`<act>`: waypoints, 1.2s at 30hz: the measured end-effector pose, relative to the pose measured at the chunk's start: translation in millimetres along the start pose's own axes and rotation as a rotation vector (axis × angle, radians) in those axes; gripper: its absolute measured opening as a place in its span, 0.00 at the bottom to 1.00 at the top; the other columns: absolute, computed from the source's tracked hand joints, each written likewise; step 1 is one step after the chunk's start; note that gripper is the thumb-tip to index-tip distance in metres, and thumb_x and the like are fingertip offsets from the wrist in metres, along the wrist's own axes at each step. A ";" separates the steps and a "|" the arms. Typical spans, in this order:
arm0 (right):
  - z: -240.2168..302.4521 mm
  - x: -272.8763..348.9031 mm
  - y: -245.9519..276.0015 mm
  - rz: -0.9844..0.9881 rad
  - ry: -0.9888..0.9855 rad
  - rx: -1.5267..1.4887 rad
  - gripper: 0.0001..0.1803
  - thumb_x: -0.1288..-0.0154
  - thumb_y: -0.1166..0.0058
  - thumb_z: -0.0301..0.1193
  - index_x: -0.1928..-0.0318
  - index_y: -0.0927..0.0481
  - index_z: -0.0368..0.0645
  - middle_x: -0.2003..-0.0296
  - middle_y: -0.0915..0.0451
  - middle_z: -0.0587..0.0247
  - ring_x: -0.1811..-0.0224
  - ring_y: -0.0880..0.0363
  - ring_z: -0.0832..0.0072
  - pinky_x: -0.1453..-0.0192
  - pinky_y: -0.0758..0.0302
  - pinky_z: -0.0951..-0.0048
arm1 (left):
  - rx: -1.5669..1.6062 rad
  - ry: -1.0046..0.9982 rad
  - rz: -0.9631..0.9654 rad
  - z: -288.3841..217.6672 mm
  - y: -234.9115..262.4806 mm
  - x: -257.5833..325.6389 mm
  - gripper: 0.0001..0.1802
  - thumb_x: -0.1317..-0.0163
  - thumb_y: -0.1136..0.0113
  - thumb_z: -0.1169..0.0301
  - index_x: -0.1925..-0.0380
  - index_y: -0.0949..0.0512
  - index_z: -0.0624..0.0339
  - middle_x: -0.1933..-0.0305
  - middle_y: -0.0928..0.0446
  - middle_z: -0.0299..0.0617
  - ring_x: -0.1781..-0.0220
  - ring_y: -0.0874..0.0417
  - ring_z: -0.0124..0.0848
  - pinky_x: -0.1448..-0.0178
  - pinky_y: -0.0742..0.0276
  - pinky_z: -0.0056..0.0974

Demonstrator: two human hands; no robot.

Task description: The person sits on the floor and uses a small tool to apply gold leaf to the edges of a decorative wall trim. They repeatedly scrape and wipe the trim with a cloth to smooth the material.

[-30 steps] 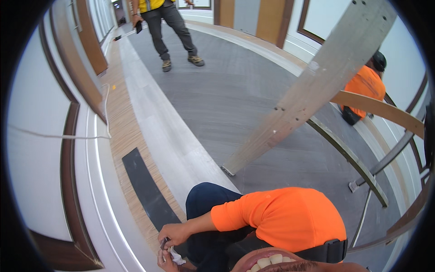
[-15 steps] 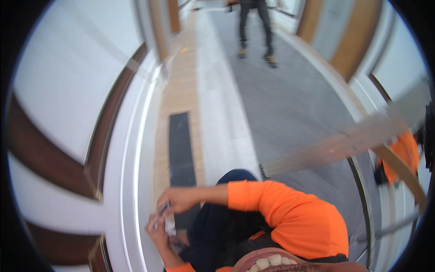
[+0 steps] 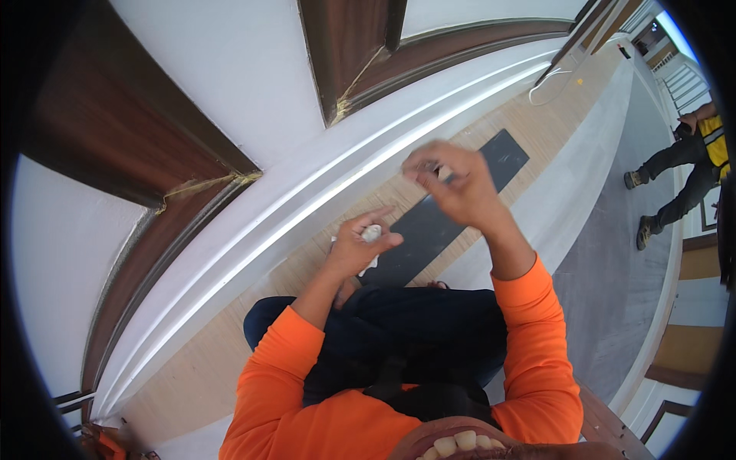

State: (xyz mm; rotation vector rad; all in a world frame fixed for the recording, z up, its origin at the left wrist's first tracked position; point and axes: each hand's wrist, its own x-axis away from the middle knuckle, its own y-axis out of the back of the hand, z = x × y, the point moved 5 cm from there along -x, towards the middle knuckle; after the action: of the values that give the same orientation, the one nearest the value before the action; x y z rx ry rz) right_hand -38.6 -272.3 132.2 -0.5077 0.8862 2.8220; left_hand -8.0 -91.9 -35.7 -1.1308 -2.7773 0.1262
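Head view: I'm sitting low, my dark-trousered legs folding in front of me. My left hand is cupping a small crumpled white wad, thumb and index finger spreading apart around it. My right hand is hovering farther out, fingers curling in. Something small and dark is showing among them, but motion is blurring it; can't tell if they're clamping it. Hands are staying clear of each other.

Progress, my read: mid-handling. Done: dark strip is lying flat just past my legs, running away at a slant. Not done: wad isn't set down. Can't tell whether the strip is lying loose or stuck.

Wood-look boards are showing on both sides of the strip. White skirting is bordering them on the left; brown trim above it is showing ragged yellowish joints. A pale floor band is running along the boards' other side, grey floor beyond. Farther off, a person in a yellow vest is standing on the grey.
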 end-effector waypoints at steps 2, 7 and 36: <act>-4.7 -20.0 10.3 -0.186 -0.018 -0.079 0.07 0.33 0.32 0.22 0.54 0.12 0.37 0.61 0.12 0.61 0.58 0.12 0.75 0.53 0.18 0.73 | -0.099 0.121 0.075 18.8 -11.6 -5.4 0.31 0.40 0.18 0.62 0.38 0.16 0.60 0.66 0.19 0.32 0.65 0.22 0.21 0.59 0.25 0.28; -7.9 -53.2 6.5 -0.314 0.125 -0.126 0.08 0.32 0.32 0.25 0.55 0.12 0.37 0.60 0.11 0.60 0.60 0.13 0.75 0.59 0.20 0.75 | -0.589 0.092 0.228 70.3 -29.7 -10.9 0.35 0.39 0.23 0.51 0.37 0.18 0.60 0.63 0.17 0.43 0.61 0.15 0.37 0.52 0.19 0.39; -2.0 -105.6 4.1 -0.110 0.639 0.140 0.06 0.35 0.37 0.17 0.59 0.14 0.36 0.62 0.18 0.61 0.71 0.25 0.72 0.70 0.26 0.69 | -1.390 -0.127 0.388 175.2 -41.4 -26.8 0.51 0.31 0.56 0.27 0.17 0.44 0.45 0.12 0.57 0.57 0.10 0.61 0.52 0.12 0.71 0.62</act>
State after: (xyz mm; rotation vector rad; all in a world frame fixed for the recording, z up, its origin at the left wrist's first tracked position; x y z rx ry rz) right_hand 59.5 -280.2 170.7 -1.4274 1.0925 2.4877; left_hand -45.7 -144.6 -205.8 -1.8320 -2.4636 -1.9590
